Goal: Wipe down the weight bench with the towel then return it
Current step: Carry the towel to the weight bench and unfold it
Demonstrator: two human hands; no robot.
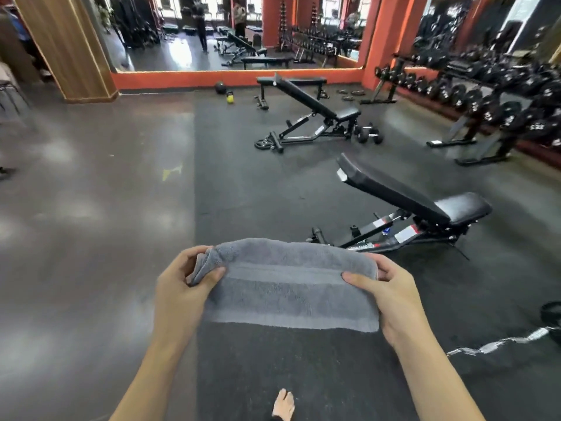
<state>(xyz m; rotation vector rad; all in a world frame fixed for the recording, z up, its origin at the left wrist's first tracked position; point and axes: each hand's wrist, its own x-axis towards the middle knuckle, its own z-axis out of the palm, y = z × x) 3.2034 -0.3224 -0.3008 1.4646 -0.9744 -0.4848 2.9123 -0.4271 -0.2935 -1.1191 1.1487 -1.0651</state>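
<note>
The left hand (179, 287) and right hand (391, 296) each grip one end of the folded grey towel (288, 287), thumbs on top, holding it level above the floor mat (273, 375), with the weight bench (409, 202) nearby ahead to the right.

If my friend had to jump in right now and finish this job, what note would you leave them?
Left hand: grips the left end of the grey towel, thumb on top.
Right hand: grips the right end, thumb on top.
Towel: folded, held in the air between both hands, touching no bench.
Nearest weight bench: ahead to the right, backrest tilted up. A second bench stands farther back.
Done: towel is in hand.
Left: probably wipe the bench, then return the towel. Whether any wiping has happened cannot be told.
</note>
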